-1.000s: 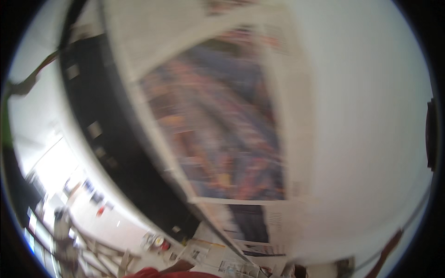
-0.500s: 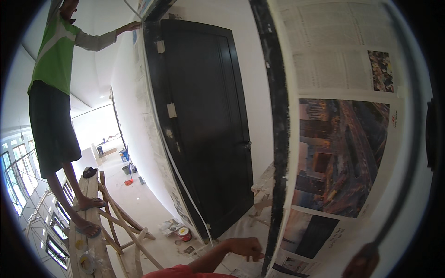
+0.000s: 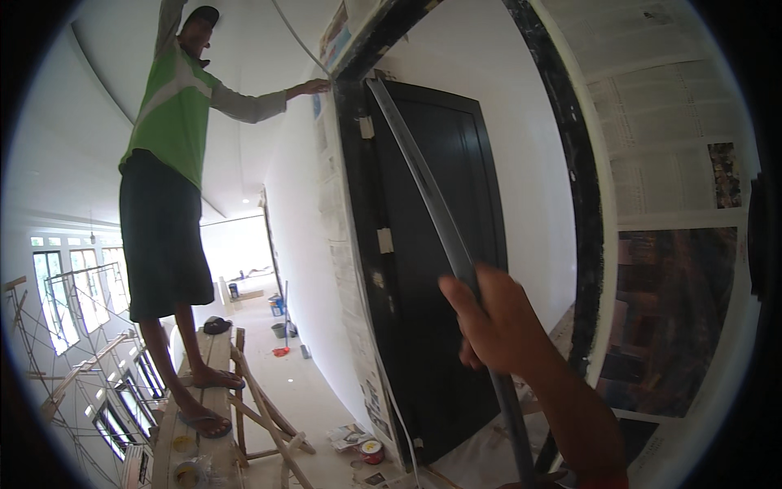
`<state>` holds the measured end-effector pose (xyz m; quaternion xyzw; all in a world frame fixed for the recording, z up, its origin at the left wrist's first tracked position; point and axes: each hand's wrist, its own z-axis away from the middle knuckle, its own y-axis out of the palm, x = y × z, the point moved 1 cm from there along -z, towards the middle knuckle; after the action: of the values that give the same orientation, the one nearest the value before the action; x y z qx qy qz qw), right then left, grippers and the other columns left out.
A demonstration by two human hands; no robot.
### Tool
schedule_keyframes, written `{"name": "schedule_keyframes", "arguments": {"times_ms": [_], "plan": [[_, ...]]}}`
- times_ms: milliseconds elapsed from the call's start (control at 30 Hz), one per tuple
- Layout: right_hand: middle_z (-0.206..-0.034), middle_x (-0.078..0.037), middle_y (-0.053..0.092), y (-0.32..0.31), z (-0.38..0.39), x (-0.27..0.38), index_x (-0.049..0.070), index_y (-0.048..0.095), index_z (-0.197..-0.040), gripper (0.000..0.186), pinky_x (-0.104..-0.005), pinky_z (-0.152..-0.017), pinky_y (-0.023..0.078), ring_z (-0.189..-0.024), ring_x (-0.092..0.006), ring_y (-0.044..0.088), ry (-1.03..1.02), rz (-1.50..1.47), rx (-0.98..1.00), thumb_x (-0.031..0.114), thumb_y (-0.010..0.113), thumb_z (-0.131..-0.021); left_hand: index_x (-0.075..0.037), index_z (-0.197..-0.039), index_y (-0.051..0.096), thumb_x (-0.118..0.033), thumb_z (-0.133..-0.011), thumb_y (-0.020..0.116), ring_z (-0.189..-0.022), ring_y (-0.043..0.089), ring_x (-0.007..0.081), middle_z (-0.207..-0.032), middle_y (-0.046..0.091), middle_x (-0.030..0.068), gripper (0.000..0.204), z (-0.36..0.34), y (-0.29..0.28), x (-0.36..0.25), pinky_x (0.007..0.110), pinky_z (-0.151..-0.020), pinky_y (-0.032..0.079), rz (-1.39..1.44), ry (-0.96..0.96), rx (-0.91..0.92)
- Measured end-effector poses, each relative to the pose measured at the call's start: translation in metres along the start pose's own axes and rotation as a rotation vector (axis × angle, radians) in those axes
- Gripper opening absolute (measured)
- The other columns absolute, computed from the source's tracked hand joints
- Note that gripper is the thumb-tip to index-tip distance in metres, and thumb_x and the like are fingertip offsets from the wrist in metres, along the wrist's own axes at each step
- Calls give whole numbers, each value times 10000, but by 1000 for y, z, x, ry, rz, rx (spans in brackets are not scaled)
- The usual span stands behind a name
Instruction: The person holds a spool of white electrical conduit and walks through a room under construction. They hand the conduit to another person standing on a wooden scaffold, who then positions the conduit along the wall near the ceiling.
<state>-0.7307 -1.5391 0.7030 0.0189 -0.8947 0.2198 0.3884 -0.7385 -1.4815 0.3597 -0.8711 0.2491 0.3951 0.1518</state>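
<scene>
My right hand (image 3: 498,322) is closed round a long grey pole (image 3: 423,183), with the thumb on its left side. The pole slants up and left across a black panelled door (image 3: 448,359). Its upper end is by the top corner of the black door frame (image 3: 352,163); whether it touches there I cannot tell. Its lower end runs out of the bottom edge. My left hand is out of view. Pale strips of tape (image 3: 384,240) sit on the frame's hinge side.
A person in a green top (image 3: 173,106) stands on a wooden trestle plank (image 3: 216,354) at left, one hand by the frame. Newspaper sheets (image 3: 668,318) cover the right wall. A red paint can (image 3: 371,451) stands on the floor. Metal scaffolding (image 3: 73,367) is at far left.
My right hand has come up from the lower right, bringing the pole across the doorway. My left hand has dropped out of view. The whole view has shifted, so the doorway sits further right.
</scene>
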Motion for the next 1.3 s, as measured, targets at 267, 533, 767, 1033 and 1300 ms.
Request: {"name": "schedule_keyframes", "arguments": {"times_ms": [267,533,767,1033,1300], "plan": [[-862,-225,676,39,-116,42,-117,473,-1241,537,-397,-636,579,-727,-297,718,-305,-40,-107,380,518,-1041,1,-1174,574,-472,-1042,485,-671,618,164,-836,631,73,498,-46,-75,-66,316,-563,495,52,131,-505],[-1357,-294,514,99,-8,-154,-28,352,-1488,637,-473,-1057,426,-1218,-393,564,-424,-168,-171,363,531,-1018,-67,-1152,491,-573,-1014,464,-386,421,134,-601,428,15,525,-116,-219,-227,288,-314,341,-130,308,-786],[-1022,-132,654,241,66,-283,18,334,-1468,580,-344,-698,531,-753,-178,642,-101,-444,277,388,477,-1046,-63,-1055,498,-500,-1071,360,-383,312,105,-553,345,-5,458,-171,-308,-350,272,-317,245,-352,299,-748],[-845,-64,580,272,34,-239,37,351,-1466,536,-296,-597,490,-658,-140,581,105,-922,582,363,468,-1057,-83,-923,466,-477,-1077,367,-413,291,88,-566,323,-29,434,-229,-374,-453,248,-336,233,-329,267,-685],[-681,2,476,301,-20,-218,37,287,-1474,487,-256,-450,399,-483,-76,440,-69,-803,482,288,413,-1077,-88,-920,469,-448,-1091,320,-411,300,74,-573,345,-39,425,-271,-423,-497,231,-330,261,-369,261,-643]]}}
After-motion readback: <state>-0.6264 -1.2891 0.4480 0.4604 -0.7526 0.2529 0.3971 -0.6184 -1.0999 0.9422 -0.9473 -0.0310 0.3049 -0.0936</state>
